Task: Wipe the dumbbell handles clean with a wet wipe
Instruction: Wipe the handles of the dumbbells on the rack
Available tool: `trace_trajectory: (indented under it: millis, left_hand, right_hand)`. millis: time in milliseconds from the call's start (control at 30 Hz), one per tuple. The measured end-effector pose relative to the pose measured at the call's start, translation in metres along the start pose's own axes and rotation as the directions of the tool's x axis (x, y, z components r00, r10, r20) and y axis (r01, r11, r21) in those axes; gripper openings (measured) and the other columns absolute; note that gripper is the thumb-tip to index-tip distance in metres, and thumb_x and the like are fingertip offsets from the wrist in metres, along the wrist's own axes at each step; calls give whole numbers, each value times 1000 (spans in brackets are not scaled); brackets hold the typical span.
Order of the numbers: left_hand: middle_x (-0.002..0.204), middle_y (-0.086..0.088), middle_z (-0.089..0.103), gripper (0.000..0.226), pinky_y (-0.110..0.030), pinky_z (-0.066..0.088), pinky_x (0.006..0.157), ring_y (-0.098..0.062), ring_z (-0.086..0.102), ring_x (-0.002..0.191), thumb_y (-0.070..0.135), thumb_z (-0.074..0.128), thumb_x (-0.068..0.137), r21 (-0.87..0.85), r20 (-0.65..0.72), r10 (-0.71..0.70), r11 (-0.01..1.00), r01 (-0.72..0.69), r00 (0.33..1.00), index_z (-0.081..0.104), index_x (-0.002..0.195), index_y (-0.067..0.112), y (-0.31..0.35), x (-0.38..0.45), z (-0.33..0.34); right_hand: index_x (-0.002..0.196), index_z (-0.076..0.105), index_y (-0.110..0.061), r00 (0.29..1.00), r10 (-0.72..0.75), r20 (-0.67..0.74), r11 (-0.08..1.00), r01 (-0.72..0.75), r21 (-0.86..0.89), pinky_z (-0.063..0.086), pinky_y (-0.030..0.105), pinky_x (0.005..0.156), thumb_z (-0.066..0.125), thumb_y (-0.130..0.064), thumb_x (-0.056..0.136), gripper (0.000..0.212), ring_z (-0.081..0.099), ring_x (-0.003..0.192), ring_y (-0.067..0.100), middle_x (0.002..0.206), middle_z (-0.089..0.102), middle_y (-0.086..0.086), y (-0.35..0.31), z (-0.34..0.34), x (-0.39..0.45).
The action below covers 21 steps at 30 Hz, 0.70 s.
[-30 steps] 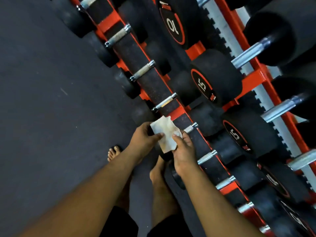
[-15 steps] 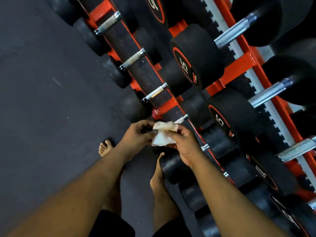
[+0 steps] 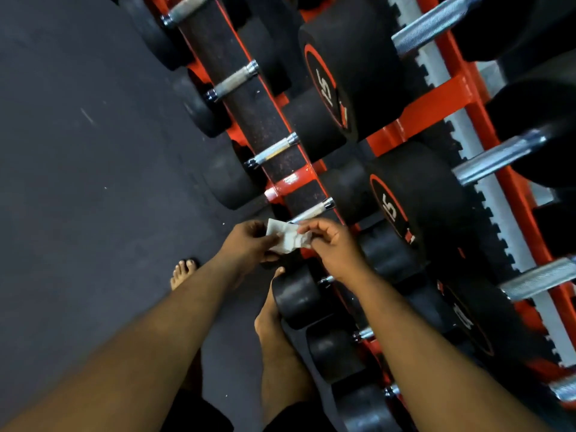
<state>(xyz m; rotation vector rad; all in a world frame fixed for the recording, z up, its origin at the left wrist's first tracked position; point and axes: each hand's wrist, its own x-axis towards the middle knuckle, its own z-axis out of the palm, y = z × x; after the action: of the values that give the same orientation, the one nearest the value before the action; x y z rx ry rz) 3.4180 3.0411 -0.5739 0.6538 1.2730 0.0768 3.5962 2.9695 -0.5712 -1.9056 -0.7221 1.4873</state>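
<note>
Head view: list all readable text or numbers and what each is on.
"15" on the end face of the upper large dumbbell.
"15" on the end face of the middle large dumbbell.
A number on the lower large dumbbell: too blurred to read.
Nothing legible on the wet wipe.

Crumpled wet wipe (image 3: 288, 236) between left hand (image 3: 249, 241) and right hand (image 3: 333, 244), above dumbbell handle (image 3: 311, 211).

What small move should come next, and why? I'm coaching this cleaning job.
Probably lower the wet wipe onto the nearest dumbbell handle just above it. Both the left hand and right hand pinch the crumpled wipe, which touches no handle yet.
</note>
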Motion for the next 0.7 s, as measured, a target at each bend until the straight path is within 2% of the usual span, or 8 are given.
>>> trace_trajectory:
  millis: [100,167,233,333,433,500,600,700]
  left_hand:
    - [98,-22,75,13,-55,58,82,-32,72,86,11,68,96,236,4,98,967,-96,995,72,105,3,-14,23,-9]
    - [91,-11,75,21,-54,59,79,-26,71,80,28,71,91,436,65,178,880,-188,982,72,104,11,-25,41,-13]
    - [94,-4,73,21,-51,58,80,-24,70,86,29,72,91,536,135,208,807,-248,969,69,107,15,-30,55,-16]
    - [109,0,69,31,-45,55,88,-20,67,99,23,74,90,644,177,237,706,-294,955,63,118,16,-39,72,-20]
    - [107,2,68,36,-40,54,85,-21,66,98,34,73,92,692,150,242,667,-277,959,57,121,19,-50,87,-26]
    - [115,-1,66,46,-40,52,89,-23,63,106,39,73,92,725,120,247,640,-255,962,54,128,19,-57,97,-30]
    - [148,-8,42,77,-45,37,112,-31,37,140,48,74,85,836,73,307,500,-226,949,40,148,20,-68,110,-28]
    - [168,-11,3,117,-48,8,127,-30,-3,156,51,80,78,852,70,257,488,-191,964,5,162,19,-77,121,-18]
  right_hand:
    - [101,61,-26,1000,30,4,1000,-30,10,49,20,89,49,18,89,48,64,98,-3,103,70,-12,13,-2,17]
    - [121,55,-29,996,38,82,999,-37,-13,49,23,95,60,3,95,42,59,113,-2,121,61,-11,17,8,27]
    - [137,53,-27,977,98,191,989,-75,-125,50,20,87,67,-15,96,45,58,108,-5,121,61,-10,24,25,41]
    - [121,67,-21,946,169,278,965,-101,-241,51,18,77,66,-16,97,25,66,86,-4,101,73,-5,39,38,60]
    - [113,73,-13,930,252,268,952,-188,-243,57,33,78,64,-12,97,18,72,91,18,102,76,11,53,34,75]
    - [108,74,-12,930,264,257,940,-188,-284,57,39,79,63,-11,98,15,72,90,23,99,76,12,61,27,85]
    - [95,73,-29,989,59,133,879,11,-476,54,27,77,63,-15,96,18,69,82,13,88,74,-10,66,13,105]
    - [119,72,-20,926,-366,95,552,298,-779,49,38,100,57,-7,93,32,66,113,30,119,72,7,78,12,134]
